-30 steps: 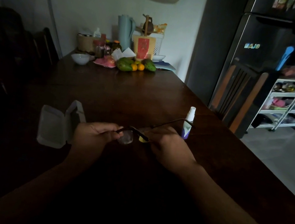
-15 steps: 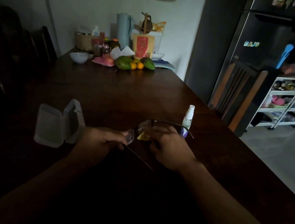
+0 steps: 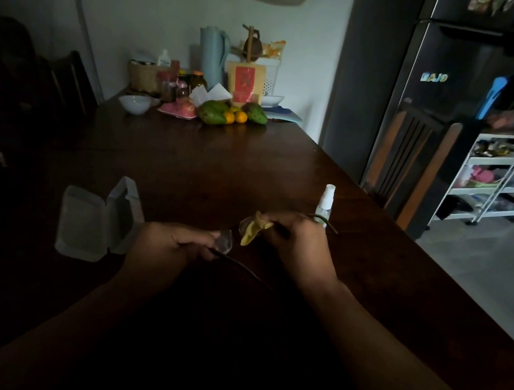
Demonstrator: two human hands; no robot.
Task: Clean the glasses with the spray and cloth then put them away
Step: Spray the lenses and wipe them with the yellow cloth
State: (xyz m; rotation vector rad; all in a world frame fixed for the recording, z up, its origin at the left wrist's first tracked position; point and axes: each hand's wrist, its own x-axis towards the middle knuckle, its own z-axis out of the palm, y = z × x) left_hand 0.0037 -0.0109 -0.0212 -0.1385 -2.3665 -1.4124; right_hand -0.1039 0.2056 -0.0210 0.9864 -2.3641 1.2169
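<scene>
From the head view, the person's left hand (image 3: 169,245) curled round one end of the glasses (image 3: 225,244), holding them just above the dark table (image 3: 220,163). The right hand (image 3: 301,244) pinched a yellow cloth (image 3: 252,230) against the other lens. The spray bottle (image 3: 325,203) stood upright just behind that hand, and the open case (image 3: 89,224) lay to the left.

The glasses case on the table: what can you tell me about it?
The glasses case is a pale, frosted-looking plastic box, hinged and lying open on the dark wooden table. One half lies flat; the other stands raised on its right side. Nothing shows inside it, though the light is dim. It sits just left of the left hand; whether they touch is unclear.
</scene>
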